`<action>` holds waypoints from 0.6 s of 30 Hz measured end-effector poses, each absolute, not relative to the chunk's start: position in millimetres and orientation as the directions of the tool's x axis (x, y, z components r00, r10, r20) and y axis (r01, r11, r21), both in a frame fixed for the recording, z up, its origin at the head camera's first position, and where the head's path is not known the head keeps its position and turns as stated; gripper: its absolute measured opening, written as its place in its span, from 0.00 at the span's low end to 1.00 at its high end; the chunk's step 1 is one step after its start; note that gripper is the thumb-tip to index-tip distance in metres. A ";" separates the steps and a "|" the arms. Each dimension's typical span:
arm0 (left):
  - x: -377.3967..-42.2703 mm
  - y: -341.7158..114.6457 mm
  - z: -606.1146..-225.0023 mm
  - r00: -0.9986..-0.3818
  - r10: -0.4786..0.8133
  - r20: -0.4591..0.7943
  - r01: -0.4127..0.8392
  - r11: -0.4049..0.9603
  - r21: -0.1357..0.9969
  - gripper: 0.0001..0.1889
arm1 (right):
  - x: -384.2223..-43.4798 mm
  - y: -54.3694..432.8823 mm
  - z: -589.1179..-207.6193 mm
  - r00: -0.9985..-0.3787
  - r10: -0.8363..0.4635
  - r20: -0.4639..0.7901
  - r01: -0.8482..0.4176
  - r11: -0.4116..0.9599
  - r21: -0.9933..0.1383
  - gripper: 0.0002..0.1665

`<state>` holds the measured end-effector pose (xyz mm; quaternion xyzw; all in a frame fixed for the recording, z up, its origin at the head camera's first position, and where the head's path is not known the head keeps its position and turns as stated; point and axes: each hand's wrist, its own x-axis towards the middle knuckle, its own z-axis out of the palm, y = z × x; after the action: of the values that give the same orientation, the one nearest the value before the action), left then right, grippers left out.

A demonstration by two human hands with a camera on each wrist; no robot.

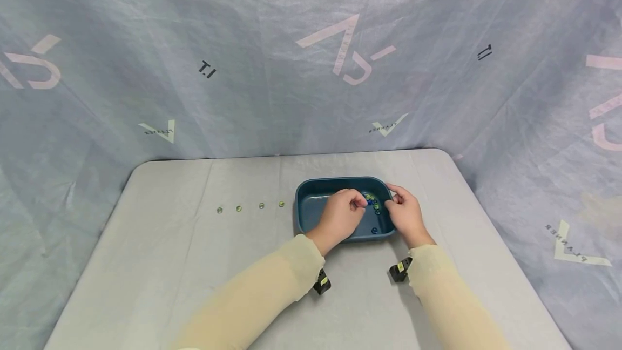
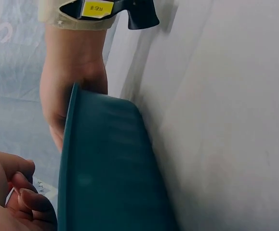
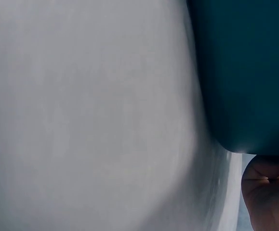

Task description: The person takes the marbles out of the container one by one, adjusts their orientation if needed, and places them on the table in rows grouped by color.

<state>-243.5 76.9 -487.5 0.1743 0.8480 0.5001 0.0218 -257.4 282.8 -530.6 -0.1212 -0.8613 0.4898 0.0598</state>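
Observation:
A dark teal rectangular tray [image 1: 316,181] sits on the table, with several small glass marbles [image 1: 376,207], blue and yellow-green, toward its right end. My left hand [image 1: 342,212] reaches over the tray's front rim, fingers curled beside those marbles. In the left wrist view its curled fingers [image 2: 31,199] show past the tray's side wall [image 2: 110,168]; whether they pinch a marble is hidden. At the right end, my right hand [image 1: 405,214] holds the rim between thumb and fingers. The right wrist view shows part of this hand [image 3: 269,192] against the tray's outer wall [image 3: 250,82].
Left of the tray, several clear yellowish marbles [image 1: 261,206] lie spaced in a row on the pale table covering [image 1: 146,263]. Grey printed cloth [image 1: 272,58] hangs behind and at both sides of the table. Each wrist carries a small black camera [image 1: 399,270].

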 end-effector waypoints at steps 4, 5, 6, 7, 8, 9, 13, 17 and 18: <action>-246.1 86.9 -490.3 -0.932 0.329 0.149 0.295 0.454 0.841 0.03 | -257.4 282.4 -530.6 -0.965 0.261 -0.017 0.148 0.492 -0.858 0.29; -246.6 89.2 -491.3 -0.932 0.332 0.144 0.293 0.459 0.838 0.03 | -257.5 282.4 -530.5 -0.965 0.262 -0.016 0.148 0.493 -0.857 0.29; -247.3 91.5 -492.4 -0.932 0.334 0.143 0.295 0.464 0.835 0.02 | -257.6 282.5 -530.5 -0.965 0.261 -0.014 0.146 0.495 -0.857 0.29; -247.9 93.9 -493.4 -0.931 0.337 0.139 0.295 0.474 0.829 0.02 | -257.5 282.6 -530.6 -0.965 0.262 -0.011 0.144 0.496 -0.856 0.29; -248.7 96.0 -494.7 -0.930 0.340 0.136 0.296 0.480 0.826 0.02 | -257.7 282.9 -530.8 -0.965 0.263 -0.007 0.141 0.495 -0.857 0.29; -249.6 98.2 -495.9 -0.931 0.341 0.129 0.294 0.490 0.821 0.02 | -257.9 283.2 -530.9 -0.964 0.265 -0.002 0.138 0.496 -0.858 0.29; -254.0 106.7 -499.7 -0.937 0.331 0.112 0.285 0.539 0.793 0.02 | -258.4 284.2 -531.7 -0.964 0.264 0.010 0.126 0.494 -0.861 0.29; -258.3 113.2 -500.3 -0.944 0.315 0.100 0.272 0.567 0.777 0.02 | -258.7 284.4 -532.3 -0.966 0.259 0.012 0.121 0.493 -0.861 0.29; -259.5 114.7 -500.7 -0.945 0.313 0.099 0.270 0.571 0.775 0.02 | -258.7 284.1 -532.3 -0.966 0.258 0.012 0.120 0.492 -0.862 0.29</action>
<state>-259.5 114.7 -500.7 0.1645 0.8859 0.4331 0.0243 -258.7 284.1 -532.3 -0.1097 -0.8609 0.4918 0.0697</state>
